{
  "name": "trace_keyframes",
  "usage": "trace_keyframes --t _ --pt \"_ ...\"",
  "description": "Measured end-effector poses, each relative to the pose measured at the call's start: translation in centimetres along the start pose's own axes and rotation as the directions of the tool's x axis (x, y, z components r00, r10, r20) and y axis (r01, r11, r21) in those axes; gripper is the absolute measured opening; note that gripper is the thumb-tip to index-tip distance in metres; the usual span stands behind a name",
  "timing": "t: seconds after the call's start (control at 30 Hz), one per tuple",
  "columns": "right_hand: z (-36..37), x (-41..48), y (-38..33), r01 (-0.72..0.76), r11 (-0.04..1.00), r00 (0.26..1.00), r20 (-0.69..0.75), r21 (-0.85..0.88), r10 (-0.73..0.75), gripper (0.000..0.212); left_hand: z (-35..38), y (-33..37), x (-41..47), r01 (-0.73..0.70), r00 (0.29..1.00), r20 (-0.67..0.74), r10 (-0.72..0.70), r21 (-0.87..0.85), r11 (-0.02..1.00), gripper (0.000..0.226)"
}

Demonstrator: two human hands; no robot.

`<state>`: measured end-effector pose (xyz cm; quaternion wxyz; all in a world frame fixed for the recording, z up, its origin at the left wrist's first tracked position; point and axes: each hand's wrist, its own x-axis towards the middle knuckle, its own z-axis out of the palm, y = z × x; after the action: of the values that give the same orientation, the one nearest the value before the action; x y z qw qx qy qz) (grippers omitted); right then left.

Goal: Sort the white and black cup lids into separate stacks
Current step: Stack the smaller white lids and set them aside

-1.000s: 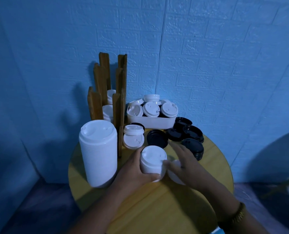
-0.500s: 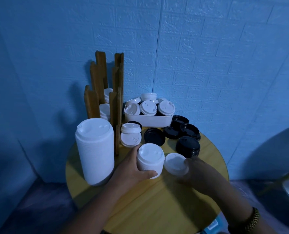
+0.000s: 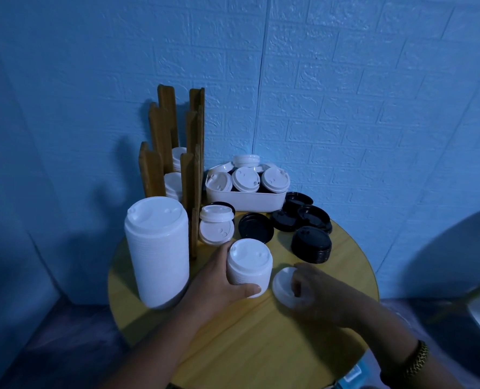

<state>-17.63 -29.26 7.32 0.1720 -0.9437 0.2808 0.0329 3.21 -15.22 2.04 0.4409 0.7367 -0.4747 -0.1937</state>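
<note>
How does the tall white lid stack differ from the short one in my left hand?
The tall white stack rises far higher and looks wider than the short white stack. The tall one stands untouched; the left hand grips the short one. Both are upright stacks of white lids.

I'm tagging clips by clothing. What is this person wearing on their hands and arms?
The left hand and right hand are bare, with no gloves. No sleeves show on either forearm. The right wrist wears a chunky, yellowish, chain-like bracelet.
</note>
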Motion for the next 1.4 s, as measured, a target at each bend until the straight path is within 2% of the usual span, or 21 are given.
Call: trace_keyframes --t 0.07,0.17,0.23,0.27,0.33,0.43,0.63,0.73,0.87,0.97,1.13,1.27,1.33,1.4 --pt "-0.2 -0.1 0.0 -0.054 0.998 0.998 -0.043 -0.018 0.053 0.031 0.0 0.0 0.0 0.004 1.0 0.004 -0.004 0.001 1.0 0.096" --pt "-1.6 -0.5 -0.3 -0.152 0.988 0.948 -0.276 0.035 0.156 0.058 0.1 0.1 0.0 0.009 1.0 0.014 -0.009 0.005 1.0 0.094" --pt "-2.6 -0.3 -1.7 -0.093 0.988 0.898 -0.418 0.127 0.138 0.072 0.2 0.3 0.0 0.01 1.0 0.014 -0.011 0.007 1.0 0.098" --pt "-2.8 0.1 -2.7 -0.038 0.986 0.891 -0.441 0.161 0.106 0.077 0.2 0.4 0.0 0.014 1.0 0.013 -0.014 0.007 1.0 0.1" --pt "-2.6 1.5 -5.3 0.043 0.986 0.919 -0.393 0.158 0.023 0.08 0.1 0.7 0.0 0.026 1.0 0.012 -0.026 0.005 1.0 0.103" --pt "-1.4 3.9 -7.3 0.081 0.996 0.959 -0.274 0.025 -0.071 0.082 -0.1 1.0 0.0 0.057 0.998 0.014 -0.057 -0.019 0.998 0.109" --pt "-1.7 5.4 -5.9 0.208 0.952 0.976 -0.116 0.225 -0.186 0.077 -0.1 0.7 0.0 0.061 0.998 0.017 -0.06 -0.055 0.997 0.115" --pt "-1.5 5.3 -6.2 0.173 0.961 0.973 -0.186 0.217 -0.133 0.077 -0.1 0.8 0.0 0.057 0.998 0.023 -0.056 -0.034 0.998 0.112" --pt "1.1 5.2 -7.9 0.007 0.998 0.903 -0.43 0.069 0.023 0.082 0.0 1.3 0.4 0.059 0.998 0.015 -0.06 0.066 0.996 0.108" --pt "2.0 5.3 -8.2 -0.041 0.999 0.872 -0.487 0.017 0.044 0.082 0.1 1.5 0.4 0.051 0.999 -0.003 -0.051 0.105 0.993 0.102" --pt "0.8 5.3 -7.7 0.03 1.0 0.908 -0.417 -0.007 -0.03 0.075 -0.1 1.5 0.0 0.061 0.998 0.013 -0.061 0.016 0.998 0.11" --pt "-1.4 5.5 -6.5 0.204 0.969 0.965 -0.196 0.141 -0.175 0.07 -0.3 1.2 -0.3 0.072 0.997 0.034 -0.071 -0.049 0.996 0.115" --pt "-1.9 5.5 -6.3 0.201 0.967 0.972 -0.158 0.157 -0.176 0.071 -0.2 1.2 -0.3 0.068 0.997 0.04 -0.067 -0.042 0.997 0.115" --pt "-1.5 5.4 -7.0 0.109 0.991 0.969 -0.231 0.077 -0.089 0.071 -0.1 1.3 -0.3 0.065 0.997 0.041 -0.065 -0.007 0.998 0.113"
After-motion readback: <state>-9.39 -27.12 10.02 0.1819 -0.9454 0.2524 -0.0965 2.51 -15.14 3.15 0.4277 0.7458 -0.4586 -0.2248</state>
